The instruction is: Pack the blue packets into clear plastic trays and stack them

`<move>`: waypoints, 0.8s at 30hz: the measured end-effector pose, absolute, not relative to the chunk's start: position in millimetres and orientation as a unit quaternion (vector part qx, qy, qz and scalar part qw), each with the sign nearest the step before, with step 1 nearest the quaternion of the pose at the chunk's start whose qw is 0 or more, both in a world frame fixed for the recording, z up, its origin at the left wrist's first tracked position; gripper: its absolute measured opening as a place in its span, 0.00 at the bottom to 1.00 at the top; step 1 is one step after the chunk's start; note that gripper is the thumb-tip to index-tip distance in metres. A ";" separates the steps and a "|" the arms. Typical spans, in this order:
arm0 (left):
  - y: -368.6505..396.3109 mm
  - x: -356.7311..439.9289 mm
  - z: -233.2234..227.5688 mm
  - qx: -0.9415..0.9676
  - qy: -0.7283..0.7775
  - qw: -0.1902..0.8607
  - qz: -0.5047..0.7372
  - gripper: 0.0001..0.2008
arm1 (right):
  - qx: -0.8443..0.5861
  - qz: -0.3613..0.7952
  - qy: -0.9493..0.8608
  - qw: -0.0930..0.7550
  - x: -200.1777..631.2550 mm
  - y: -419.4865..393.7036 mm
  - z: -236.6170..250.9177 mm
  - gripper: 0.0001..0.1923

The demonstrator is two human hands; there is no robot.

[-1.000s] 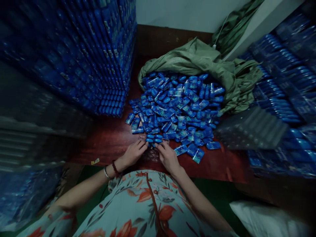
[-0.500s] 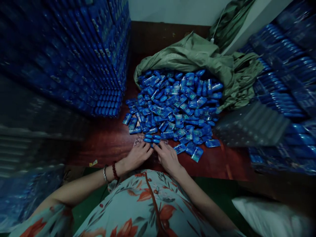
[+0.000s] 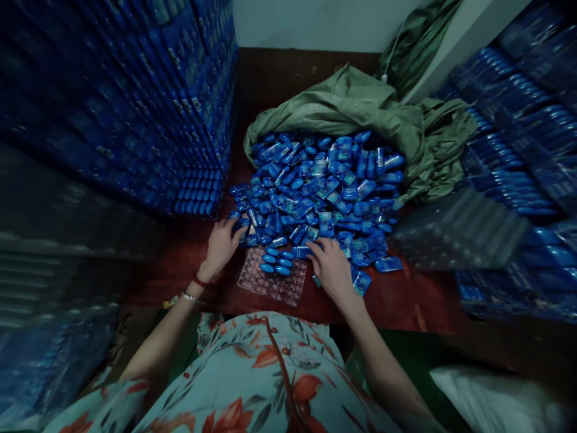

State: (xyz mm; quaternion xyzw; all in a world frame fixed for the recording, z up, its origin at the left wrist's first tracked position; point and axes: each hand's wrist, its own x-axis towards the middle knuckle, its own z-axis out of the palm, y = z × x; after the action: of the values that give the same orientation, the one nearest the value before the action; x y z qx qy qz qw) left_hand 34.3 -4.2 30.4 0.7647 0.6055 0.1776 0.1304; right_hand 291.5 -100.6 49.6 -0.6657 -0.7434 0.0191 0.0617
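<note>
Right now your left hand (image 3: 222, 243) and right hand (image 3: 332, 267) sit at the near edge of the packet pile (image 3: 320, 186), fingers curled into it; whether either grips a packet, can't tell. Clear ribbed tray (image 3: 273, 279) lies between both hands, on the red surface (image 3: 198, 264), a few glossy blue oval packets at its far end.

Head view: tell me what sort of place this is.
Probably a small packing workroom or stockroom. A green sack spills a pile of blue packets onto a red table, both hands reach into the pile above a clear tray, and stacks of filled trays rise alongside.
</note>
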 end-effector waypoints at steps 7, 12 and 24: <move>36.0 49.5 31.9 0.780 0.594 0.196 -0.016 0.23 | -0.591 0.053 -0.798 -0.101 272.8 -73.7 51.8 0.17; 10.0 20.4 29.7 0.766 0.578 0.243 0.140 0.17 | -0.613 0.062 -0.779 -0.116 289.7 -84.8 47.6 0.15; -120.0 22.8 17.5 0.815 0.406 0.247 0.331 0.13 | -0.632 0.306 -0.623 0.346 279.8 -161.6 38.7 0.14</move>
State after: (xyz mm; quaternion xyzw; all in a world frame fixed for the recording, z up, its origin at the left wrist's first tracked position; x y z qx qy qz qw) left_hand 22.8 -120.0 17.5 0.8149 0.4065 0.3315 0.2468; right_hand 279.8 -161.6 38.7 -0.6318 -0.6225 0.3059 0.3461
